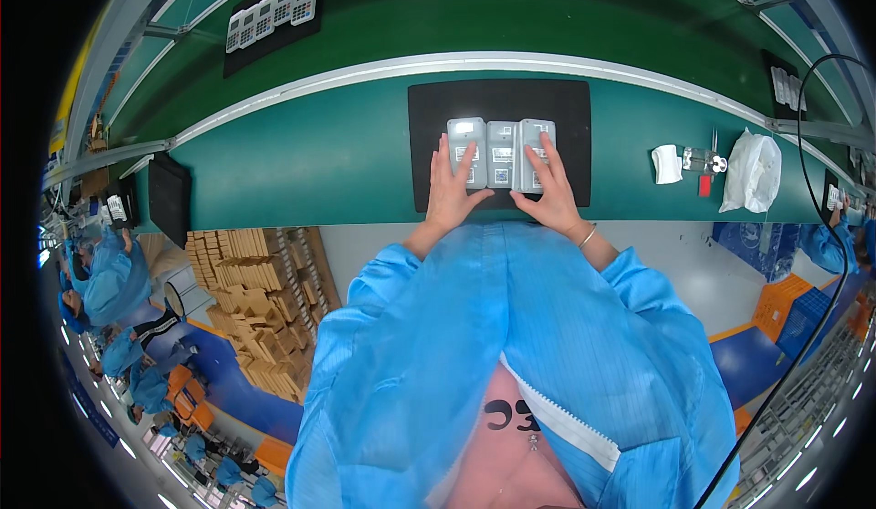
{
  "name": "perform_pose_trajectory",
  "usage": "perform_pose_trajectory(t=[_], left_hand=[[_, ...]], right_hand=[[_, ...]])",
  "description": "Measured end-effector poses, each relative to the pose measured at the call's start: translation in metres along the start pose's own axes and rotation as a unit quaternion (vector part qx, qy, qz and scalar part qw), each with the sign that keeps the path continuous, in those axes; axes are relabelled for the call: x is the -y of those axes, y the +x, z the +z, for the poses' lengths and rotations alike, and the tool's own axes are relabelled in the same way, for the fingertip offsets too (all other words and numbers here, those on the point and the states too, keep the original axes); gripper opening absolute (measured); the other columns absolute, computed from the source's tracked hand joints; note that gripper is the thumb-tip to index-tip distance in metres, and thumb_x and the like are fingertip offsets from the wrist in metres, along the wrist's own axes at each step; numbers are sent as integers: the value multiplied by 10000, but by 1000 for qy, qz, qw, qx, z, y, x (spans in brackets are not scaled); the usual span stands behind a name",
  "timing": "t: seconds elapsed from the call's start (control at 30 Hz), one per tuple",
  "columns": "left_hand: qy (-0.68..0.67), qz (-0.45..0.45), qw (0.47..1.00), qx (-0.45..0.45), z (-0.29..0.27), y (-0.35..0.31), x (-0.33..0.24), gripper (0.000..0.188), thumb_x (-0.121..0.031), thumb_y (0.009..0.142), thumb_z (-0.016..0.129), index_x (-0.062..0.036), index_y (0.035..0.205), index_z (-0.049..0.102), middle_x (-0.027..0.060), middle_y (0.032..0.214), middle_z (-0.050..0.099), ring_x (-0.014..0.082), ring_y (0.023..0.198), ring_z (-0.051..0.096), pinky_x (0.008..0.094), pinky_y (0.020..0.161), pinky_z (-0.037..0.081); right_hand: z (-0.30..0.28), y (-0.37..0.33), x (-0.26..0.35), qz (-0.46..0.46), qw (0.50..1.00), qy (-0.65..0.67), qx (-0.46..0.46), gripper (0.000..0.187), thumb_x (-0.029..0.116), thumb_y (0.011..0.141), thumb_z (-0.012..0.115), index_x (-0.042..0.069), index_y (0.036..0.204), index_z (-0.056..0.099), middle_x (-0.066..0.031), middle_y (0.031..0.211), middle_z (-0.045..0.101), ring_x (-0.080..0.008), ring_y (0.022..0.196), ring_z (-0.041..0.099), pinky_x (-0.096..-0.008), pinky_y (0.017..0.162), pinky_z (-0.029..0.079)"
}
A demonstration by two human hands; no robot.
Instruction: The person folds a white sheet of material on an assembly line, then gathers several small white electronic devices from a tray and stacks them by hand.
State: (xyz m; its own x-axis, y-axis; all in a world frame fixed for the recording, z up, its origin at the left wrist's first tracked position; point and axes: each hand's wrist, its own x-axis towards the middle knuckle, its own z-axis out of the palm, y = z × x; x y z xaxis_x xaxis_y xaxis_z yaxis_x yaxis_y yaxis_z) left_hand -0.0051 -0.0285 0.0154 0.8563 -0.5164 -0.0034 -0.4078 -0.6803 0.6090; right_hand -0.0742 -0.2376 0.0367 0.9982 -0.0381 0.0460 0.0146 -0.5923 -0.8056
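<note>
Three pale grey handheld card terminals lie side by side on a black mat (575, 98), their labelled backs up. My left hand (451, 190) rests at the left terminal (467, 131), thumb and fingers spread, fingertips over its label. On the other side my right hand (555, 195) is spread too, its fingers lying over the right terminal (537, 129) and its thumb near the lower edge. Between the hands sits the middle terminal (502, 155), with neither hand on it. The fingers hide parts of the two outer terminals.
Beyond the bench's white rail, a green conveyor belt (547, 16) carries several keypad terminals (272, 15) on a dark mat. To the right are a folded white cloth (667, 164), a clear bottle (701, 161), a small red object (704, 185) and a white plastic bag (754, 171). Stacked cardboard (260, 308) stands at left.
</note>
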Motion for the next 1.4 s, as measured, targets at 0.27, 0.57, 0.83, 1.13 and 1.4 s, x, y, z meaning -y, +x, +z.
perform_pose_trajectory(t=[0.27, 0.57, 0.83, 1.13, 1.4], left_hand=[[-175, -26, 984, 14, -20, 5, -11, 873, -170, 698, 779, -159, 1443, 322, 250, 1504, 95, 424, 1349, 266, 453, 1070, 326], [-269, 53, 961, -32, -8, 13, -55, 986, -117, 706, 766, -158, 1488, 166, 234, 1514, 2, 455, 1374, 183, 451, 1059, 338], [-451, -163, 877, 20, -18, 40, -13, 514, -334, 980, 335, -74, 1424, 327, 166, 1233, 456, 283, 1224, 404, 389, 1036, 318], [-486, -283, 812, 153, -21, 64, -50, 535, -391, 1007, 252, -50, 1404, 363, 145, 1370, 418, 256, 1284, 387, 339, 1039, 334], [-539, -72, 837, 61, -4, 34, -67, 569, -291, 982, 314, -64, 1475, 145, 148, 1513, 179, 258, 1410, 175, 338, 1137, 148]], right_hand=[[25, 35, 29, 74, 984, 152, -55, 846, 299, 848, 653, 52, 1474, 141, -247, 1508, 115, -401, 1396, 164, -421, 1108, 247], [21, 51, 29, 176, 945, 275, -3, 850, 414, 953, 471, -21, 1464, -51, -274, 1502, 123, -331, 1409, 163, -361, 1124, 190], [-5, 57, 8, 217, 962, -35, 163, 1019, 611, 770, 619, -77, 1421, 243, -316, 1454, 210, -382, 1367, 254, -411, 1111, 230], [-18, 52, 33, 187, 935, 294, 71, 999, 405, 700, 775, -31, 1424, 242, -258, 1430, 298, -367, 1337, 325, -402, 1086, 296], [-9, 7, 16, -9, 997, 64, -34, 1100, 150, 665, 804, 14, 1468, 65, -248, 1496, 179, -393, 1346, 301, -414, 1093, 305]])
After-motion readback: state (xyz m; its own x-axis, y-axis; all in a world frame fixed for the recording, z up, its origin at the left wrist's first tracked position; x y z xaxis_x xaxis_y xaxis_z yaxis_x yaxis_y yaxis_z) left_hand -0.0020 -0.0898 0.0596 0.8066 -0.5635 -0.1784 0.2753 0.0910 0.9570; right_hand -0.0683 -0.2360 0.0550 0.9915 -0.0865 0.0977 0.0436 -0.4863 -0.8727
